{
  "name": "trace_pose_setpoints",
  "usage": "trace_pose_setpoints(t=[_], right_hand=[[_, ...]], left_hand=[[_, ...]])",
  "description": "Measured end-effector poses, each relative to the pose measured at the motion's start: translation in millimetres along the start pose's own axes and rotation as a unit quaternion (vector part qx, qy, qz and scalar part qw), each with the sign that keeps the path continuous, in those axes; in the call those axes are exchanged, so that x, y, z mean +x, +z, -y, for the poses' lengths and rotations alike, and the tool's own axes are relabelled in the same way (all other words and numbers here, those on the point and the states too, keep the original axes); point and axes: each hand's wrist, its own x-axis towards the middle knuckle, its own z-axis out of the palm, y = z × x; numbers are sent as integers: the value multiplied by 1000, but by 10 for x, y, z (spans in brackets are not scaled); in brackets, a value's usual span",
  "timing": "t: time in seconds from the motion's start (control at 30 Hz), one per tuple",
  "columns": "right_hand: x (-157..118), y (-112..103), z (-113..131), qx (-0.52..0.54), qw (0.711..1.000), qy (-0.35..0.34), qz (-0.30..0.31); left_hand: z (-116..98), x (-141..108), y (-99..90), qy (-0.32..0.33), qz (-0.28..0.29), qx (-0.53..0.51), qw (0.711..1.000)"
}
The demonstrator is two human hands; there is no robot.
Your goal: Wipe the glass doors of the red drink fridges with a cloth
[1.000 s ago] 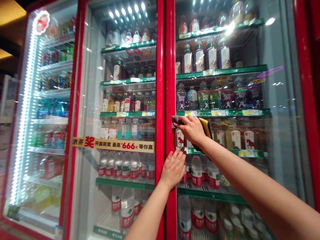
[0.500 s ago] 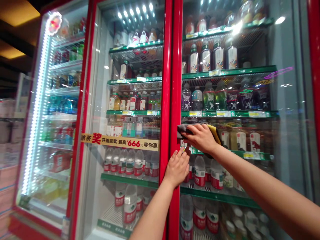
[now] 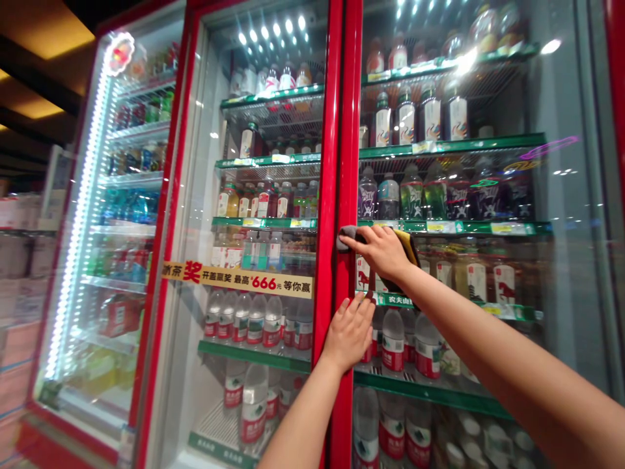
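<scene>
In the head view, my right hand (image 3: 385,251) presses a grey and yellow cloth (image 3: 407,244) against the red door frame (image 3: 347,163) and the glass beside it. The cloth's grey end folds over the frame edge under my fingertips; part of it is hidden by the hand. Lower down, my left hand (image 3: 349,329) lies flat across the red frame, its fingers stretched up onto the edge of the glass door (image 3: 488,352). It holds nothing.
Behind the glass stand shelves of bottled drinks (image 3: 413,192). A printed strip (image 3: 237,280) crosses the left door. Another lit fridge (image 3: 112,228) is at the far left, with stacked boxes (image 3: 19,352) beside it.
My right hand has moved with the cloth slightly left and up, onto the red frame. The left hand stays nearly in place. The view has shifted a little.
</scene>
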Motion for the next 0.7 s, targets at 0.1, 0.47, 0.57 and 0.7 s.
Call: trace_pose_setpoints(t=[0.1,0.47,0.57,0.7], right_hand=[[75,6,17,-6,999,54,-2],[204,-28,-110,5,999,38,5],[91,-21,17,24,999,-8,22],[-223,-60,40,66,982,-164,64]], left_hand=[[4,-10,0,6,6,8,1000],[-7,28,-53,11,16,11,1000],[-4,-9,-5,4,20,-9,1000],[21,-40,10,20,35,-29,999]])
